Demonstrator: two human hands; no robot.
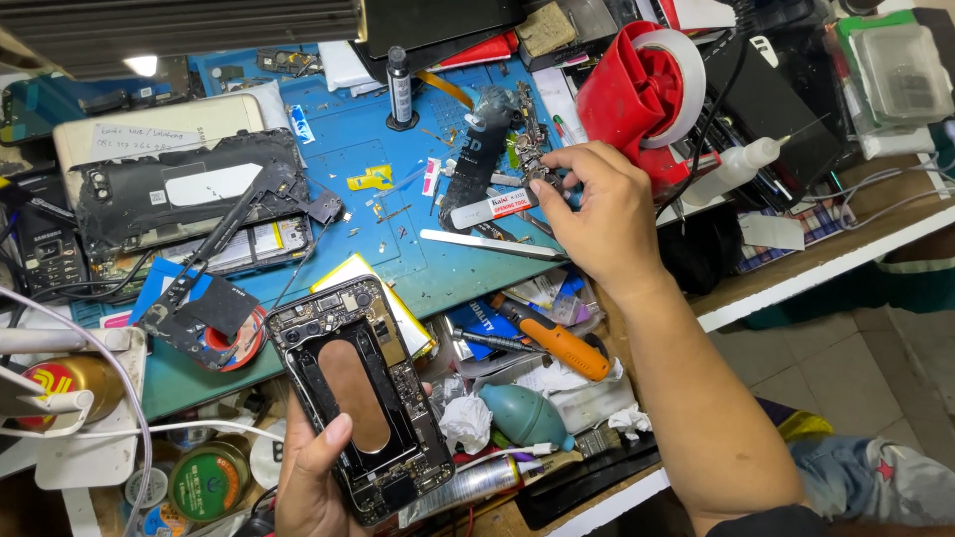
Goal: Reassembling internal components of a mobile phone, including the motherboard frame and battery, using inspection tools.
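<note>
While the left hand (313,477) closes its grip around an opened black phone chassis (360,398), long axis running top-left to bottom-right, the right hand (597,214) pinches small metal parts (532,164) above the blue mat (418,259).

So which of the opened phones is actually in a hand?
The one with the copper oval patch, gripped by the left hand; the other opened phone lies on the blue mat.

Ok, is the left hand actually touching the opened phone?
Touching. The head view shows the left hand wrapped around the lower end of the opened phone, thumb lying flat on its exposed inside and fingertips showing at its far edge.
</note>
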